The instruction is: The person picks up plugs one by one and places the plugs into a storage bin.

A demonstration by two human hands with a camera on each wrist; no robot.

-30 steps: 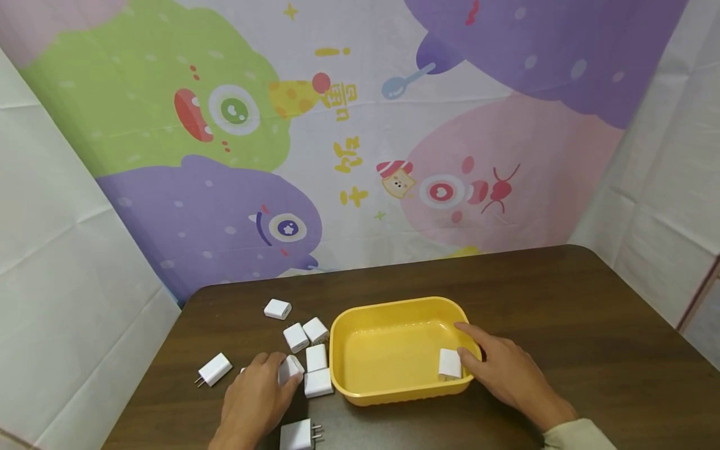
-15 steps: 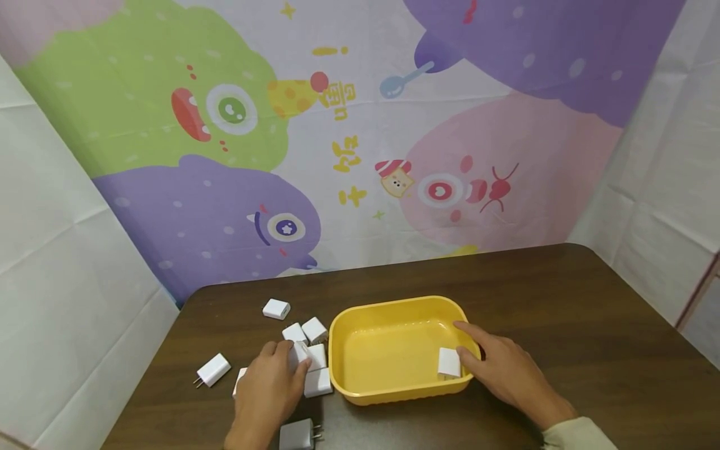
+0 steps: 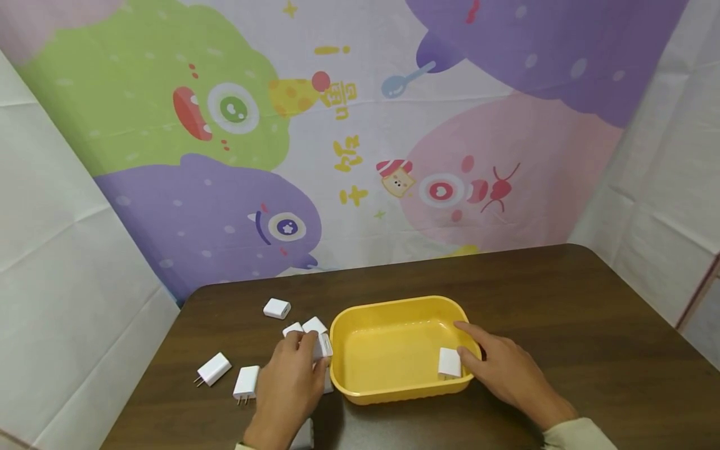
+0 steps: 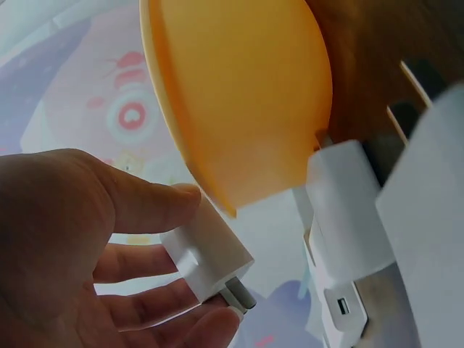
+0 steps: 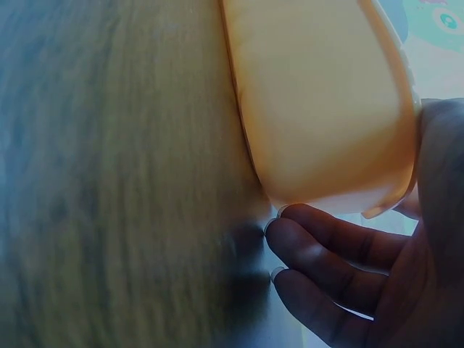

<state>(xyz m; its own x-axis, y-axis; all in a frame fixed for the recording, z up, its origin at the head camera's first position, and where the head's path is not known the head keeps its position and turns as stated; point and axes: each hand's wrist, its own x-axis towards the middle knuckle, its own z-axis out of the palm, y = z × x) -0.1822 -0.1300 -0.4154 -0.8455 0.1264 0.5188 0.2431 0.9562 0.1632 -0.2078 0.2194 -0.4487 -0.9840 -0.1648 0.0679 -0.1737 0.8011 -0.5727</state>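
Note:
My left hand pinches a white USB charger plug between thumb and fingers, beside the left rim of a yellow plastic tub. In the left wrist view this charger is off the table, its metal prongs pointing away from the tub. My right hand holds the tub's right end, thumb over the rim and fingers along the outer wall. One white charger lies inside the tub near that thumb. Other chargers next to the tub's left side are partly hidden by my left hand.
More white chargers lie on the dark wood table: one at the back, one at the far left, one left of my hand, one near the front. A printed cartoon cloth hangs behind.
My left hand has moved right and slightly up with the pinched charger, from the loose pile to the tub's left rim. My right hand and the tub have stayed put.

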